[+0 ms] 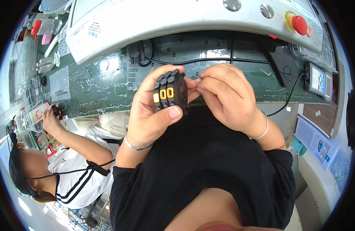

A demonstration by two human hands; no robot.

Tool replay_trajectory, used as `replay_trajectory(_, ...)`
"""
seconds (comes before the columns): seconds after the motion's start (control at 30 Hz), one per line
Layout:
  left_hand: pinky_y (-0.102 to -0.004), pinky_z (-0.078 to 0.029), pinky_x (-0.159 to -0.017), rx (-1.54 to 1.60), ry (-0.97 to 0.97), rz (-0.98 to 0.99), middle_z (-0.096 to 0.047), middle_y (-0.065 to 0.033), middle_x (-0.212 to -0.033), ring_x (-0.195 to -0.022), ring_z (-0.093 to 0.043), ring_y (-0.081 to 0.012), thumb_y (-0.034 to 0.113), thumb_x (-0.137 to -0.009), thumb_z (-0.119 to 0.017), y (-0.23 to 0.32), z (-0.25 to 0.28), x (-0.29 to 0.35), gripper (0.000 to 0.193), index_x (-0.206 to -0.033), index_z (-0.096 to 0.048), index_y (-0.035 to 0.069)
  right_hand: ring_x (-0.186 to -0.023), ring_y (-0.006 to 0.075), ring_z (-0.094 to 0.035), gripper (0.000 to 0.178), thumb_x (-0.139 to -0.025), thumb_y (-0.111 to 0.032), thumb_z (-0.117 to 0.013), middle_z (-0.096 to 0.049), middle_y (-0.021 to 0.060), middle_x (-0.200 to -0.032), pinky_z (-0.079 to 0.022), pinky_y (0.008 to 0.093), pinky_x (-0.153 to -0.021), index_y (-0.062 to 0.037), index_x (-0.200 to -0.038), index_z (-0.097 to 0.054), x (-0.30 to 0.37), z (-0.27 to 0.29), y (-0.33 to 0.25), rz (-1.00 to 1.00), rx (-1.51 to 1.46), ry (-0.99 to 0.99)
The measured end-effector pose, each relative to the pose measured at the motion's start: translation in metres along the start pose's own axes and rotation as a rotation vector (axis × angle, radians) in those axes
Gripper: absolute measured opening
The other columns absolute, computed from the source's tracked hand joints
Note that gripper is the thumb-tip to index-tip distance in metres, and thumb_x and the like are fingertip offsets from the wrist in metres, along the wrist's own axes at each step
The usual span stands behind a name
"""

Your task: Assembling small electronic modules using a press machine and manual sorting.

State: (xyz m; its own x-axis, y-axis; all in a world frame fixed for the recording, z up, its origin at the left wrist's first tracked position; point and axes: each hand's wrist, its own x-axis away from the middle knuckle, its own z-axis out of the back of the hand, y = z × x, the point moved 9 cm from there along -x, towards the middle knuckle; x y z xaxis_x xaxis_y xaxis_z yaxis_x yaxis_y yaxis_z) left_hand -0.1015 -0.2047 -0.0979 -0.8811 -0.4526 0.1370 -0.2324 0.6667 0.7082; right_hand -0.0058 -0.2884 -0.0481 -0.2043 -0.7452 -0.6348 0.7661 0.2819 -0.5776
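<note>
My left hand (145, 115) is closed round a short stack of round black pieces (180, 92) with notched edges. Yellow-outlined marks show on the side of the stack, one of them filled in pale yellow. Thumb and fingers clasp it from either side, above my lap at the bench's front edge. Just right of the stack, my right hand (231, 94) has its thumb and fingertips pressed together close to the left fingertips. Whatever lies in that pinch is too small or hidden to make out.
A white machine housing (154, 23) with a red emergency button (299, 25) spans the far side of the green bench (85, 92). A black cable (208, 59) crosses the bench to a handheld keypad controller (320, 82). At left, a co-worker's hand (52, 122) holds a small black piece.
</note>
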Motion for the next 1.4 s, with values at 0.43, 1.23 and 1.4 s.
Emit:
replay_trajectory(0.43, -0.0268, -0.053, -0.084, -0.827, 0.123, -0.179, -0.051, -0.0067, -0.115, -0.104, -0.058, -0.0138, -0.007, -0.072, -0.076, 0.020, -0.005, 0.004, 0.063, -0.129, -0.050, 0.001, -0.100, 0.0294, -0.060, 0.015, -0.078, 0.008, -0.065, -0.058, 0.0184, -0.113, -0.051, 0.0341, -0.082, 0.0025, -0.092, -0.060, -0.012, -0.001, -0.011, -0.067, -0.325, -0.067)
replay_trajectory(1.23, -0.0274, -0.053, -0.075, -1.205, 0.137, -0.369, -0.057, -0.0122, -0.111, -0.094, -0.061, -0.0180, -0.001, -0.066, -0.078, 0.035, -0.011, 0.009, 0.063, -0.124, -0.055, 0.002, -0.098, 0.0278, -0.061, 0.012, -0.080, 0.005, -0.065, -0.058, 0.0175, -0.109, -0.052, 0.0328, -0.079, 0.0020, -0.090, -0.061, -0.015, -0.010, -0.009, -0.044, -0.300, -0.049)
replay_trajectory(1.4, -0.0277, -0.053, -0.073, -1.221, 0.144, -0.383, -0.058, -0.0122, -0.109, -0.092, -0.061, -0.0188, 0.000, -0.065, -0.078, 0.035, -0.010, 0.009, 0.063, -0.124, -0.056, 0.003, -0.098, 0.0277, -0.061, 0.013, -0.079, 0.005, -0.066, -0.059, 0.0172, -0.109, -0.052, 0.0323, -0.079, 0.0016, -0.090, -0.061, -0.014, -0.011, -0.008, -0.050, -0.301, -0.046)
